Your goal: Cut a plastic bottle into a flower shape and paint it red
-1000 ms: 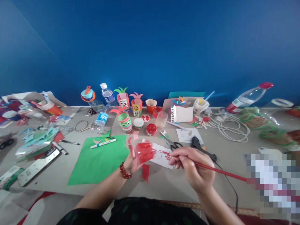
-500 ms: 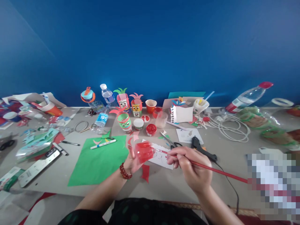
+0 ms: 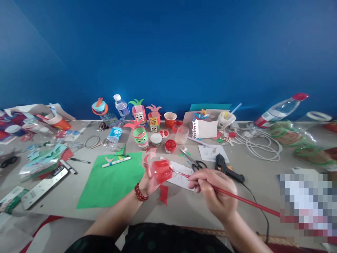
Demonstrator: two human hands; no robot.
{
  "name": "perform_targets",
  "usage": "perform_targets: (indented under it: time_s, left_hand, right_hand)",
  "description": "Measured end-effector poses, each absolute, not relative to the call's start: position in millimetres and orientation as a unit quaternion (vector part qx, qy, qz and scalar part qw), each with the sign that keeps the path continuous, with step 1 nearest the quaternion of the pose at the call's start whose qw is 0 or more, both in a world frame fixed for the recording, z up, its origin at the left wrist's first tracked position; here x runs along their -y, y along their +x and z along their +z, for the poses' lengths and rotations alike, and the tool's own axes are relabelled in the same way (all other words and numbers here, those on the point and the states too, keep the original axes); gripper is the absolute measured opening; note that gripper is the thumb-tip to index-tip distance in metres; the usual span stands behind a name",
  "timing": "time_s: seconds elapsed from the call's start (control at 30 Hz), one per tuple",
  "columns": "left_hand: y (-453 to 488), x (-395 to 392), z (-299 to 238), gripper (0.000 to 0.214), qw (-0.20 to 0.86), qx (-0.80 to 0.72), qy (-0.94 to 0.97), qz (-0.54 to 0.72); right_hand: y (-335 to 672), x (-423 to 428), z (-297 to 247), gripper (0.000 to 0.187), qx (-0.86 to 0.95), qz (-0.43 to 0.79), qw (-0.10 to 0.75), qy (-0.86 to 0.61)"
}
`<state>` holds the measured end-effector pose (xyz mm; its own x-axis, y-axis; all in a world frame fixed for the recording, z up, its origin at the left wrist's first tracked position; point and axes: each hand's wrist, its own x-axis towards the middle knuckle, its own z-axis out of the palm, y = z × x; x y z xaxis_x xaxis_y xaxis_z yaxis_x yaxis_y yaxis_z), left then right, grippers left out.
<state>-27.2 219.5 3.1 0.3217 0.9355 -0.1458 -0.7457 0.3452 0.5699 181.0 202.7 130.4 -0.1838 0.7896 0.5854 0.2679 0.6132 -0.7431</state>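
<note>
My left hand (image 3: 149,180) is closed around a clear plastic cup (image 3: 162,171) coated with red paint, held on its side above the table. In my right hand (image 3: 216,188) is a long red-handled paintbrush (image 3: 247,201), gripped like a pen. Its tip meets the cup's right edge. Below the cup lie a white paper with drawn marks (image 3: 180,182) and a scrap of red paper (image 3: 163,195). Just beyond stands an open jar of red paint (image 3: 170,146). Black-handled scissors (image 3: 197,164) rest near my right fingers.
Green paper (image 3: 110,188) with a marker (image 3: 116,162) lies left. Several decorated paper cups (image 3: 140,137) and bottles (image 3: 121,107) stand at the back. A glue gun (image 3: 229,170), its cord and a coiled white cable (image 3: 259,142) are right. A phone (image 3: 44,188) lies at far left.
The brush has shifted slightly, its handle end now lower. My left hand still holds the cup in nearly the same place.
</note>
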Motion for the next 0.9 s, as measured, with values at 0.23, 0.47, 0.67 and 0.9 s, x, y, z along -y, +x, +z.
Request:
perform_targets:
  time_s: [0.23,0.47,0.67,0.9]
  left_hand:
    - [-25.0,-219.0,1.3,0.088,0.787,-0.230,0.204,0.535]
    - [-26.7,-220.2,2.0,0.088,0.789,-0.216,0.219,0.531]
    - [-25.3,-219.2,0.2,0.087,0.788,-0.216,0.212,0.536]
    - [-27.7,-218.9,-3.8,0.089,0.789,-0.225,0.201,0.535]
  right_hand:
    - [185.3,-202.7,127.7,0.029,0.717,0.249,0.551,-0.346]
    - [183.7,-201.5,128.6,0.027,0.739,0.250,0.520,-0.347]
    - [184.4,-203.2,127.5,0.028,0.722,0.244,0.548,-0.345]
    - [183.3,-201.0,126.9,0.026,0.737,0.268,0.521,-0.337]
